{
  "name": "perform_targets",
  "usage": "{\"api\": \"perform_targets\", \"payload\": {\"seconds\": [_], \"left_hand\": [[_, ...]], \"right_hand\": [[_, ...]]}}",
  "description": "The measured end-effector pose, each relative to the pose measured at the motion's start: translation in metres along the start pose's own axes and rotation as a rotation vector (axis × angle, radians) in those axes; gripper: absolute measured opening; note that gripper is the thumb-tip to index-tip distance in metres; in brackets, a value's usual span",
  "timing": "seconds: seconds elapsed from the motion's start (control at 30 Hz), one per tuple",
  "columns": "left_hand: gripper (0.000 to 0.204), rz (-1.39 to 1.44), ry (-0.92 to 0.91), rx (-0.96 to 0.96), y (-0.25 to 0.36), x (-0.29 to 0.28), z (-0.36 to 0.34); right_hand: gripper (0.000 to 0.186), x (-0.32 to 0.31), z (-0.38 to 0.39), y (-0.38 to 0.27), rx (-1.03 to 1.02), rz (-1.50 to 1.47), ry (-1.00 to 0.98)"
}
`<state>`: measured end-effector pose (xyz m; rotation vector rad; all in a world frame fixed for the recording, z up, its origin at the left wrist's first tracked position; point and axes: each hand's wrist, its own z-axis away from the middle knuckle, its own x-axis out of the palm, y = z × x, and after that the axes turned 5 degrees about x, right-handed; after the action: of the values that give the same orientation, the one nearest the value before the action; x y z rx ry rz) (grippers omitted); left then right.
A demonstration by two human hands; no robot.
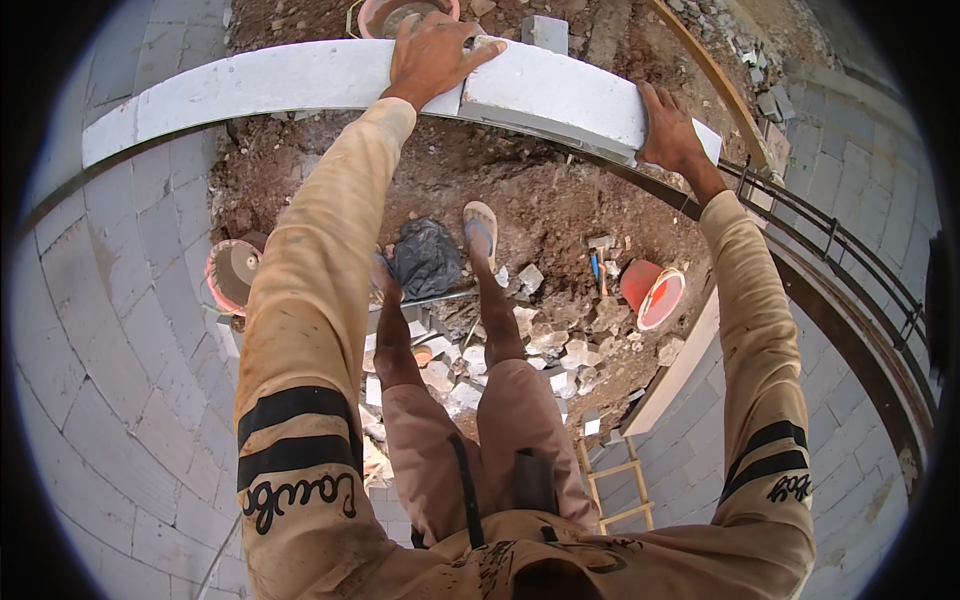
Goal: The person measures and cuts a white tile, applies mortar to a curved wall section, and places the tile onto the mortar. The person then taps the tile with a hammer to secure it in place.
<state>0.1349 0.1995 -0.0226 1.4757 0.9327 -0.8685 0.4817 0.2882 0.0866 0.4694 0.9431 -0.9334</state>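
Observation:
A row of white wall blocks (260,88) runs across the far side, bowed by the lens. At its right part lies a white block (555,90), meeting the row at a narrow joint. My left hand (432,62) is over that joint, its thumb stretched onto the right-hand block and its fingers bent over the far edge, the tips partly hidden. Around the same block's right end curls my right hand (672,135), palm against the end. A slight gap shows beneath the block's near lower edge, at its right end.
Below lie brown dirt and rubble (560,350). Buckets stand about: red (655,295), pinkish at left (232,275) and far (375,20). A black plastic bag (425,260) lies between my feet. Steel rebar (850,240) extends right; a wooden ladder (622,490) stands below.

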Motion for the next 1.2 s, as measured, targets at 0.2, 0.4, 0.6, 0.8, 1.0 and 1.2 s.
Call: {"api": "perform_targets", "payload": {"seconds": [0.2, 0.4, 0.6, 0.8, 1.0, 1.2], "left_hand": [[0.061, -0.051, -0.014, 0.023, -0.001, -0.002, 0.001], [0.061, -0.155, -0.043, 0.069, 0.0, -0.007, 0.0], [0.061, -0.066, -0.163, -0.001, 0.004, -0.009, 0.002], [0.063, -0.101, -0.109, 0.041, 0.002, -0.009, 0.001], [0.074, -0.108, -0.108, -0.006, 0.005, -0.01, 0.0], [0.083, -0.067, -0.112, -0.039, 0.008, -0.015, 0.0]], "right_hand": [[0.122, 0.0, 0.001, 0.0, -0.004, 0.017, 0.007], [0.123, 0.001, -0.008, 0.007, -0.009, 0.002, -0.12], [0.125, 0.01, -0.006, 0.006, 0.001, 0.024, -0.093], [0.121, 0.019, -0.005, 0.007, 0.016, 0.045, -0.045], [0.124, 0.015, -0.002, 0.002, 0.035, 0.037, -0.02], [0.123, 0.034, -0.001, 0.016, -0.063, 0.042, 0.045]]}}
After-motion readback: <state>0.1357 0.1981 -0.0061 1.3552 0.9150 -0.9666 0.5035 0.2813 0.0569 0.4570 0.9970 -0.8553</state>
